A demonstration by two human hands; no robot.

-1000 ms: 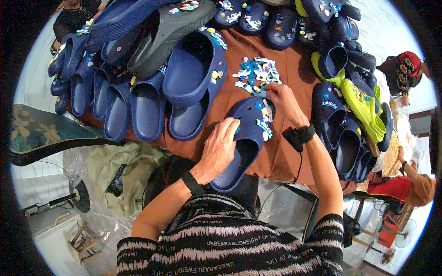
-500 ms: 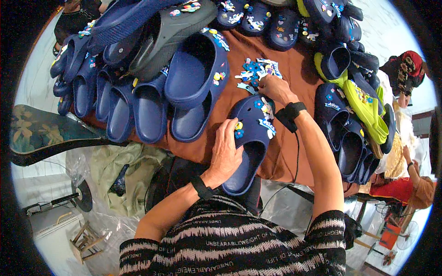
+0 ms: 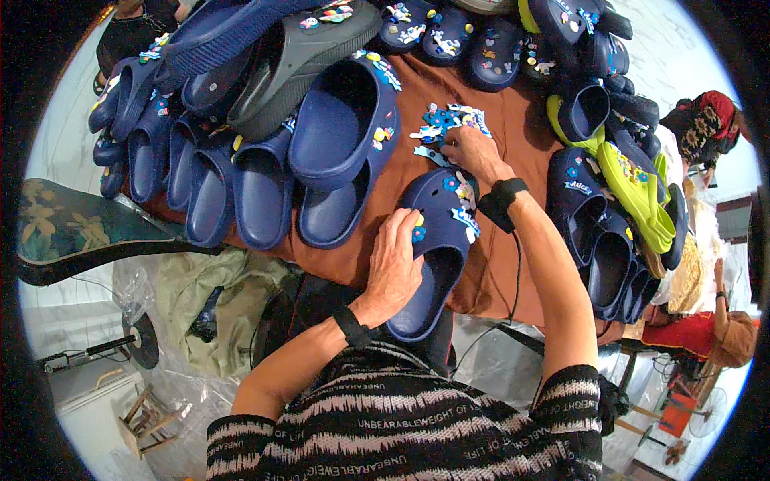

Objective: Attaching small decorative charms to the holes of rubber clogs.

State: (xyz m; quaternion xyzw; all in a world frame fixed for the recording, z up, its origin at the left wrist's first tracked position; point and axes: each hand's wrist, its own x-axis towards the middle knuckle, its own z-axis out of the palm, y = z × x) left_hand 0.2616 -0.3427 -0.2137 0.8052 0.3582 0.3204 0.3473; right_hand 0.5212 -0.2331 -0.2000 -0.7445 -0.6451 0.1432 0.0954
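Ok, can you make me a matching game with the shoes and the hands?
Things:
1. left hand
2. right hand
3. grey clog
4. green clog

Places:
A. on the pile of small charms
B. right side of the table
C. on the blue clog nearest the person
D. on top of the blue clogs at the back

Pairs: 1-C, 2-A, 3-D, 4-B

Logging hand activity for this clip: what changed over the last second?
The right hand left the navy clog and reached up to the pile of small charms. The left hand stayed pressed on the clog; the surrounding rows of shoes did not move.
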